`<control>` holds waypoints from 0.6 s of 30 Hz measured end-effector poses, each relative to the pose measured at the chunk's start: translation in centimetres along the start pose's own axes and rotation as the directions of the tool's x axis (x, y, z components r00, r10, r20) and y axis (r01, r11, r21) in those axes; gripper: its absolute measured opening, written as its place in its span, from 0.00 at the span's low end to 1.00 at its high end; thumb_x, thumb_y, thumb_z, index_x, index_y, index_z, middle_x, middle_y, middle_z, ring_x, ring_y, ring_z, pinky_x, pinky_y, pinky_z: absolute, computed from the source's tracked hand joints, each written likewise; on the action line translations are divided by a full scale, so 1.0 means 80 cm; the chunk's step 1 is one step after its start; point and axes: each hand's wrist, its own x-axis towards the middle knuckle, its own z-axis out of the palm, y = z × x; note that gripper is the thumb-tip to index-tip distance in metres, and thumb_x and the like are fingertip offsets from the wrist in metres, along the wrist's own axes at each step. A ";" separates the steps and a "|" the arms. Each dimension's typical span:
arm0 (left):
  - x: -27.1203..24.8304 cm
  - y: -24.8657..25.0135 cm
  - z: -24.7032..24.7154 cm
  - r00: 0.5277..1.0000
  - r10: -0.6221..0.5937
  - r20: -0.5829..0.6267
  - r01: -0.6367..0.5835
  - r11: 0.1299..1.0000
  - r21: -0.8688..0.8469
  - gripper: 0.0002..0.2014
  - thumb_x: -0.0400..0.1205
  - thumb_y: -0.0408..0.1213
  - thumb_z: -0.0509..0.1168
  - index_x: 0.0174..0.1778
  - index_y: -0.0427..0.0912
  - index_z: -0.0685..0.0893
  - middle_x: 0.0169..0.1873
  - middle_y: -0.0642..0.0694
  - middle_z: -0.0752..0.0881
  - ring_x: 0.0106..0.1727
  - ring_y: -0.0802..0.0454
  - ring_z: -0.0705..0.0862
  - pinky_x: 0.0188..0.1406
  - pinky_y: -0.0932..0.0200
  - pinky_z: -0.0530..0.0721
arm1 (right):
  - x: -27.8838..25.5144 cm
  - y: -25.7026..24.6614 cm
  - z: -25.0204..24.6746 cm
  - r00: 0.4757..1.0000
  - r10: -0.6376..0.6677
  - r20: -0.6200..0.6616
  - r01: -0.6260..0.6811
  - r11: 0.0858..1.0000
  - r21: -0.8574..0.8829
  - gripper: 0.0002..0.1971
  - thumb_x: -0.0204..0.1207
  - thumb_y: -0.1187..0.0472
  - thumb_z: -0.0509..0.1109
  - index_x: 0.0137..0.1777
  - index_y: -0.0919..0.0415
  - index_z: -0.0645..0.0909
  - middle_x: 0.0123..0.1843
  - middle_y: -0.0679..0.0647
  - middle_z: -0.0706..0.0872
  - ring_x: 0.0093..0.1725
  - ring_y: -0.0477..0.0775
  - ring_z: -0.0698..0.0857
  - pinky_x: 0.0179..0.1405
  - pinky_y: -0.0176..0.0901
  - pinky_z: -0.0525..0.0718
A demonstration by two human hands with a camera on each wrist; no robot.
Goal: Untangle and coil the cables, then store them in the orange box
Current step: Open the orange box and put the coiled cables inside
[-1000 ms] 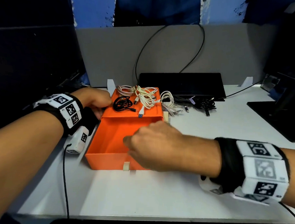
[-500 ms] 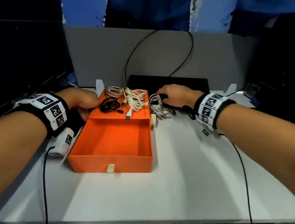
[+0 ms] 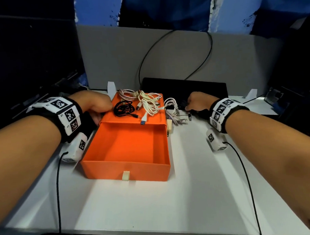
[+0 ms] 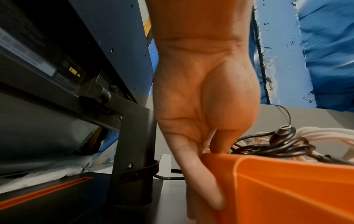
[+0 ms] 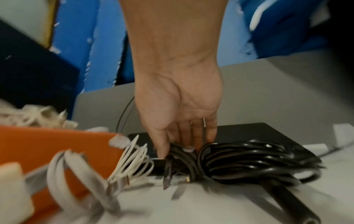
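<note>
The orange box stands with its drawer pulled out toward me, nothing inside. On its lid lie a thin black cable coil, tangled white cables and a pink braided cable. My left hand grips the lid's left edge, thumb on top and fingers down the side of the orange box. More white cables lie on the table to the right. My right hand pinches the thick black cable bundle behind them, thumb and fingers curled round its strands.
A flat black device lies behind the cables, against a grey partition. A dark monitor on a stand is at the left. A small cream plug sits against the box's right side. White tabletop spreads in front.
My right hand left the drawer's front tab and travelled right and back to the black cable bundle, which it now holds. The left hand stayed on the box.
</note>
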 end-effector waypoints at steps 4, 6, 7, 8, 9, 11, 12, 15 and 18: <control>0.001 0.000 0.000 1.000 0.006 -0.003 -0.006 1.000 -0.009 0.15 0.89 0.28 0.55 0.63 0.25 0.84 0.46 0.24 0.91 0.34 0.32 0.93 0.24 0.46 0.91 | -0.010 0.024 -0.020 0.977 0.103 -0.185 0.005 0.860 0.510 0.16 0.85 0.56 0.73 0.51 0.74 0.86 0.45 0.68 0.89 0.48 0.64 0.85 0.48 0.50 0.83; 0.000 0.001 0.000 1.000 0.005 0.001 -0.005 1.000 -0.004 0.15 0.89 0.28 0.55 0.63 0.25 0.84 0.45 0.24 0.91 0.37 0.30 0.93 0.27 0.44 0.92 | -0.027 0.021 -0.042 0.953 0.134 -0.272 0.096 0.719 0.689 0.14 0.86 0.57 0.72 0.58 0.71 0.85 0.46 0.64 0.88 0.49 0.62 0.85 0.48 0.49 0.83; -0.002 0.001 -0.001 1.000 0.010 -0.003 -0.010 1.000 -0.002 0.15 0.89 0.29 0.55 0.63 0.25 0.84 0.45 0.24 0.91 0.38 0.30 0.93 0.28 0.43 0.92 | -0.036 0.014 -0.055 0.940 0.111 -0.322 0.168 0.669 0.724 0.10 0.86 0.57 0.71 0.54 0.65 0.85 0.42 0.58 0.86 0.47 0.59 0.83 0.46 0.48 0.81; -0.005 0.002 -0.001 1.000 0.016 -0.010 -0.016 1.000 -0.001 0.15 0.89 0.29 0.55 0.63 0.25 0.84 0.45 0.24 0.91 0.37 0.30 0.93 0.28 0.44 0.92 | -0.048 0.004 -0.069 0.929 0.057 -0.365 0.245 0.644 0.724 0.07 0.86 0.57 0.71 0.51 0.61 0.85 0.41 0.55 0.85 0.46 0.57 0.82 0.48 0.48 0.80; -0.007 0.003 -0.001 1.000 0.026 -0.015 -0.026 1.000 -0.004 0.15 0.89 0.28 0.54 0.63 0.25 0.84 0.46 0.24 0.91 0.36 0.31 0.93 0.26 0.45 0.92 | -0.065 -0.011 -0.083 0.917 -0.033 -0.398 0.323 0.645 0.692 0.08 0.86 0.56 0.71 0.51 0.60 0.85 0.42 0.55 0.85 0.46 0.56 0.81 0.50 0.50 0.79; -0.009 0.004 -0.001 0.999 0.036 -0.018 -0.036 0.999 -0.007 0.15 0.90 0.28 0.54 0.63 0.25 0.83 0.47 0.24 0.91 0.35 0.31 0.93 0.26 0.45 0.92 | -0.107 -0.053 -0.103 0.880 -0.266 -0.394 0.463 0.666 0.585 0.12 0.85 0.54 0.73 0.58 0.63 0.86 0.48 0.57 0.87 0.48 0.56 0.83 0.56 0.53 0.82; -0.011 0.003 -0.001 0.999 0.033 -0.013 -0.033 0.999 -0.014 0.15 0.90 0.28 0.55 0.63 0.25 0.83 0.47 0.25 0.91 0.35 0.31 0.93 0.27 0.44 0.92 | -0.135 -0.079 -0.110 0.844 -0.397 -0.361 0.535 0.675 0.508 0.13 0.85 0.53 0.73 0.59 0.62 0.86 0.50 0.57 0.89 0.48 0.55 0.85 0.57 0.53 0.82; -0.019 0.004 0.000 0.997 0.048 -0.054 -0.052 0.996 -0.072 0.11 0.91 0.32 0.58 0.52 0.31 0.83 0.39 0.34 0.88 0.30 0.40 0.89 0.20 0.54 0.88 | -0.203 -0.163 -0.100 0.714 -0.684 -0.151 0.700 0.694 0.169 0.12 0.84 0.49 0.73 0.58 0.57 0.86 0.51 0.55 0.89 0.47 0.53 0.86 0.51 0.49 0.81; -0.024 0.005 0.004 0.997 0.017 -0.076 -0.022 0.997 -0.069 0.12 0.90 0.29 0.58 0.41 0.35 0.80 0.30 0.37 0.84 0.17 0.50 0.84 0.12 0.61 0.80 | -0.233 -0.226 -0.054 0.621 -0.781 0.066 0.775 0.600 -0.197 0.09 0.84 0.50 0.69 0.56 0.55 0.83 0.56 0.53 0.86 0.52 0.57 0.85 0.48 0.51 0.83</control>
